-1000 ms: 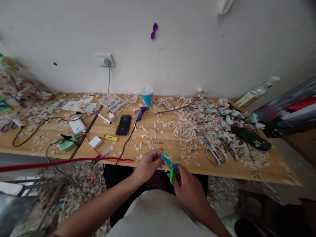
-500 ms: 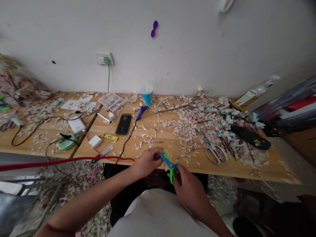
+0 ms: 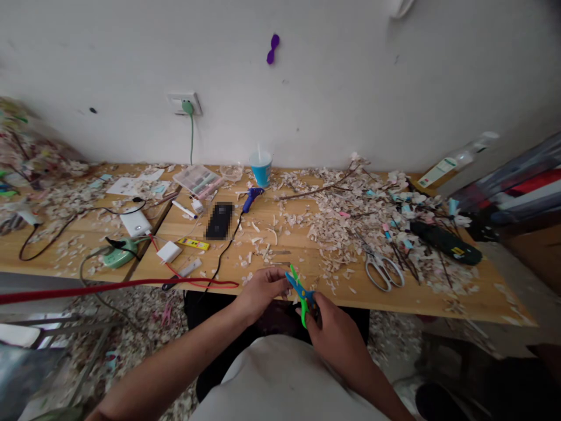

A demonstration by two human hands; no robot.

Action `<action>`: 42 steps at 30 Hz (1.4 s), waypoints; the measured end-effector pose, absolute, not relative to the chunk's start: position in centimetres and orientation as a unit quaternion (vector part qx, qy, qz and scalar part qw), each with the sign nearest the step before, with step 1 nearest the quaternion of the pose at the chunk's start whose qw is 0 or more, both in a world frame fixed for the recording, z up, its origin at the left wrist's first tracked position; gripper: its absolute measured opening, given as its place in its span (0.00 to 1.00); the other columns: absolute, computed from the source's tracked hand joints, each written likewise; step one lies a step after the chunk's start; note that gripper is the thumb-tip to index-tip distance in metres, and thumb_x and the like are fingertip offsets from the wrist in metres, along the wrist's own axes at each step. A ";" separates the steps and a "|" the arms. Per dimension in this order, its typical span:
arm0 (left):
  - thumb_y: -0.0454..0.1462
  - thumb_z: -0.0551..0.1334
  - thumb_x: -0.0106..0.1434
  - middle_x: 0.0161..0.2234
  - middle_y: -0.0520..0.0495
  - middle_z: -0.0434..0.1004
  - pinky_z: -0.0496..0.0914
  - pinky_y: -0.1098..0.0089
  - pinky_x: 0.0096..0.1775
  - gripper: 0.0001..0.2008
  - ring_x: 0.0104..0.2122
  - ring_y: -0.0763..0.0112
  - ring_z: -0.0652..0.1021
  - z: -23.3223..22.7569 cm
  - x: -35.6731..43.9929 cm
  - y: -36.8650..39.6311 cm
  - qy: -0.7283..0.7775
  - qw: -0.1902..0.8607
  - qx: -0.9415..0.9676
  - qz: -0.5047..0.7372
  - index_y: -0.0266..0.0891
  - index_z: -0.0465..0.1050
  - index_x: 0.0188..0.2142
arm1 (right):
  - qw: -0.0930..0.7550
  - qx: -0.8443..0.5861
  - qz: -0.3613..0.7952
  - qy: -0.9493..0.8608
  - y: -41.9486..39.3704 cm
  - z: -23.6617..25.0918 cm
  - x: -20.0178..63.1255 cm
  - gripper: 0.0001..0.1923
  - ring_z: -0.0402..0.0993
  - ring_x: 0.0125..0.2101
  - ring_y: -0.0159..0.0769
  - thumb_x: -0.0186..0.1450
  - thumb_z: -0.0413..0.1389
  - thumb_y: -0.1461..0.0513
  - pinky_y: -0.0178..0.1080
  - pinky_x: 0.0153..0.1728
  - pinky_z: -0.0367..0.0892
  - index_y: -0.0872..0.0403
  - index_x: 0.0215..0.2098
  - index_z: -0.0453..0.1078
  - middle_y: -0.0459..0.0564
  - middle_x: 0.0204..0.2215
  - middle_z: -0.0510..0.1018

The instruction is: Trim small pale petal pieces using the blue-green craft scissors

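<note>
scissors (image 3: 300, 292): small, blue blades, green handles, at the near edge of the table (image 3: 280, 240), blades parted and pointing toward the left hand.
right hand (image 3: 335, 327): closed around the green handles, just below the table edge.
left hand (image 3: 263, 289): fingertips pinched narrow at the blade tips; whatever is held there too small to tell.
handling: likely light, stiff plastic, easy to slip; best gripped through the handle loops, away from the blades.
metal scissors (image 3: 382, 270): lying on the table, well right of the small scissors, among pale scraps (image 3: 346, 225).

small blue-and-green scissors (image 3: 300, 292), blades parted and tilted up-left, above the table's near edge.
</note>
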State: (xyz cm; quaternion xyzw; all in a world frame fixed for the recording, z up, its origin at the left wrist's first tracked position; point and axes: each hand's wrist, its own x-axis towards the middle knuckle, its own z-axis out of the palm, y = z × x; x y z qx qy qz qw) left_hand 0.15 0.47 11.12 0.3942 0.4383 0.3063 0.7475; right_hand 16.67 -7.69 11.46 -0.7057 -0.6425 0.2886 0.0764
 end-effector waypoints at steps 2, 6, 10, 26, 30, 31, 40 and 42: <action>0.45 0.69 0.50 0.22 0.52 0.71 0.64 0.75 0.28 0.13 0.22 0.77 0.68 11.2 0.2 0.5 0.441 0.735 0.419 0.299 0.36 0.76 0.27 | 0.079 -0.704 0.290 -0.643 -7.7 11.4 16.7 0.04 0.75 0.33 0.41 0.66 0.50 0.60 0.36 0.30 0.54 0.52 0.38 0.64 0.49 0.32 0.77; 0.43 0.68 0.52 0.23 0.53 0.70 0.64 0.75 0.28 0.12 0.23 0.76 0.68 11.1 0.0 0.7 0.445 0.702 0.474 0.290 0.36 0.75 0.27 | 0.084 -0.702 0.294 -0.643 -7.8 11.3 16.8 0.04 0.75 0.32 0.40 0.66 0.51 0.60 0.36 0.30 0.53 0.52 0.37 0.64 0.49 0.31 0.77; 0.41 0.64 0.56 0.23 0.53 0.70 0.62 0.75 0.28 0.09 0.24 0.75 0.68 10.9 -0.4 1.0 0.441 0.662 0.536 0.282 0.37 0.74 0.28 | 0.089 -0.699 0.302 -0.642 -7.9 11.3 16.8 0.03 0.74 0.32 0.40 0.66 0.50 0.60 0.36 0.30 0.53 0.51 0.37 0.63 0.48 0.31 0.77; 0.41 0.68 0.53 0.24 0.51 0.73 0.67 0.72 0.31 0.10 0.25 0.74 0.71 11.2 -0.6 1.1 0.427 0.720 0.470 0.277 0.36 0.75 0.30 | 0.096 -0.699 0.317 -0.634 -7.9 11.1 16.7 0.04 0.74 0.32 0.41 0.66 0.49 0.60 0.36 0.31 0.53 0.52 0.37 0.64 0.49 0.32 0.77; 0.42 0.72 0.48 0.25 0.50 0.75 0.68 0.72 0.34 0.14 0.25 0.76 0.73 10.8 0.4 0.1 0.424 0.785 0.307 0.331 0.34 0.75 0.29 | 0.096 -0.702 0.316 -0.630 -7.8 10.9 16.7 0.05 0.75 0.33 0.40 0.66 0.50 0.59 0.36 0.31 0.53 0.52 0.38 0.64 0.49 0.31 0.77; 0.42 0.73 0.47 0.25 0.50 0.75 0.68 0.72 0.34 0.15 0.25 0.76 0.73 10.7 0.6 -0.1 0.426 0.788 0.285 0.341 0.33 0.75 0.29 | 0.096 -0.703 0.317 -0.629 -7.8 10.9 16.7 0.05 0.75 0.33 0.41 0.66 0.50 0.59 0.36 0.31 0.53 0.52 0.38 0.64 0.49 0.32 0.77; 0.43 0.70 0.50 0.23 0.51 0.74 0.67 0.73 0.32 0.14 0.24 0.75 0.72 10.4 0.3 0.1 0.436 0.728 0.408 0.338 0.34 0.75 0.29 | 0.092 -0.706 0.321 -0.625 -7.9 10.9 16.6 0.06 0.74 0.32 0.40 0.64 0.51 0.62 0.36 0.31 0.53 0.52 0.40 0.65 0.49 0.31 0.77; 0.43 0.70 0.51 0.23 0.51 0.74 0.66 0.73 0.32 0.14 0.24 0.75 0.72 10.7 0.1 0.3 0.439 0.718 0.434 0.323 0.34 0.74 0.28 | 0.095 -0.705 0.322 -0.625 -7.9 10.8 16.6 0.05 0.74 0.32 0.40 0.65 0.50 0.62 0.36 0.31 0.53 0.52 0.39 0.65 0.50 0.32 0.78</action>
